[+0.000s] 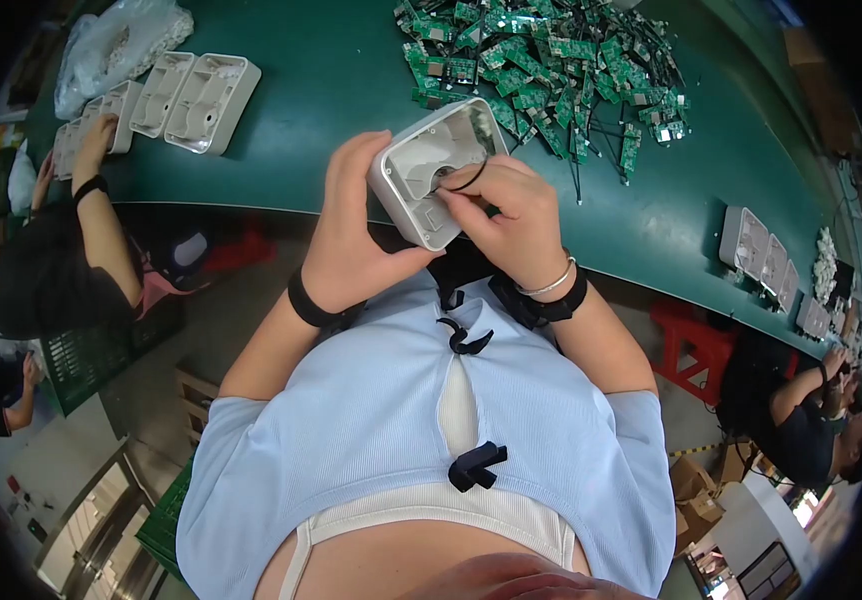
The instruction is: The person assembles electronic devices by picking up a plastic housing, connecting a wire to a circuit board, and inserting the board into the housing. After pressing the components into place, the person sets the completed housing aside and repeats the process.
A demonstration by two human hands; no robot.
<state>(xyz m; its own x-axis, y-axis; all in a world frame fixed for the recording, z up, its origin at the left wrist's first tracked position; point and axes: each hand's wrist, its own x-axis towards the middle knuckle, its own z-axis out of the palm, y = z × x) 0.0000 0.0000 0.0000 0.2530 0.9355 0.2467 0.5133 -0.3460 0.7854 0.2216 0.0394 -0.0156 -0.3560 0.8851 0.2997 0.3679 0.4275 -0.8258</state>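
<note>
A white plastic housing, open at the top and tilted, is held above the near edge of the green table. My left hand grips its left side, thumb along the bottom corner. Inside it, the fingertips of my right hand pinch a thin black cable close to a round hollow. The cable curves up toward the housing's far end, where a greenish part shows in shadow. What the cable's end meets is hidden by my fingers.
Beyond the housing lies a heap of green circuit boards with black cables. White housings stand far left beside a clear plastic bag; more housings are at right. Co-workers sit at both sides, one person's hand touching a housing.
</note>
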